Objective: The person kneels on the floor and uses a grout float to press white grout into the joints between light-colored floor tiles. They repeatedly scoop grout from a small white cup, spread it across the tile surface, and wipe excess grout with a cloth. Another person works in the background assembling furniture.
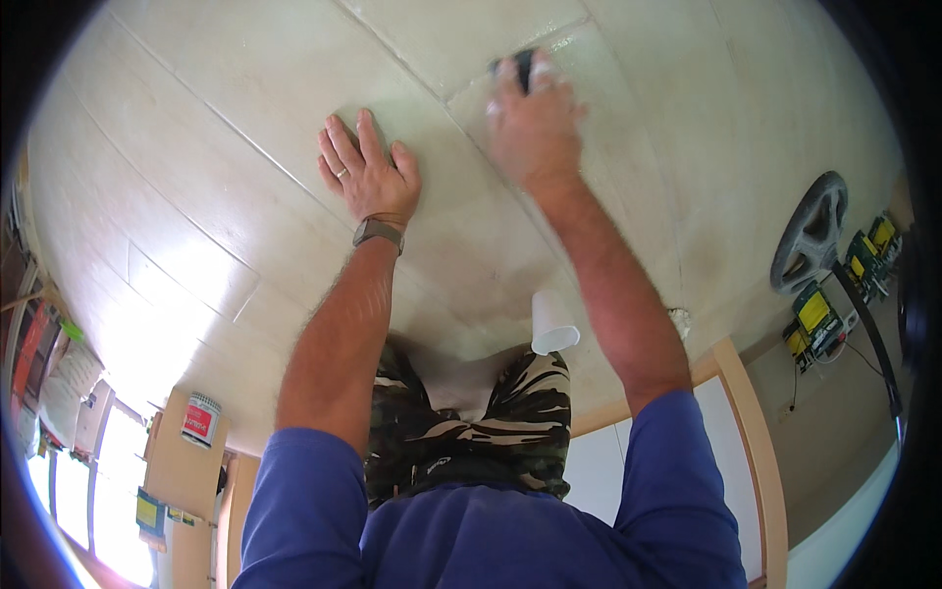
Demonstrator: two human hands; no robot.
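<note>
My left hand [368, 177] rests with its fingers spread on the pale tiled floor [285, 79], bearing a ring and a wristwatch [379, 234]. Farther forward and to the right, my right hand [538, 128] is curled over a small dark block [526, 71]; motion blurs it, so its exact kind is unclear. Whitish residue covers some of the right fingers. The dark block touches the floor close to a joint between tiles, where the surface looks wet. A white plastic cup [555, 329] is by my right knee, its mouth toward me.
At right are a grey spoked wheel [811, 232] and several green and yellow packages [812, 312]. A red and white can [200, 420] stands on wooden furniture at lower left. Behind me is a wood-framed white panel [731, 432]. Clutter lines the left wall.
</note>
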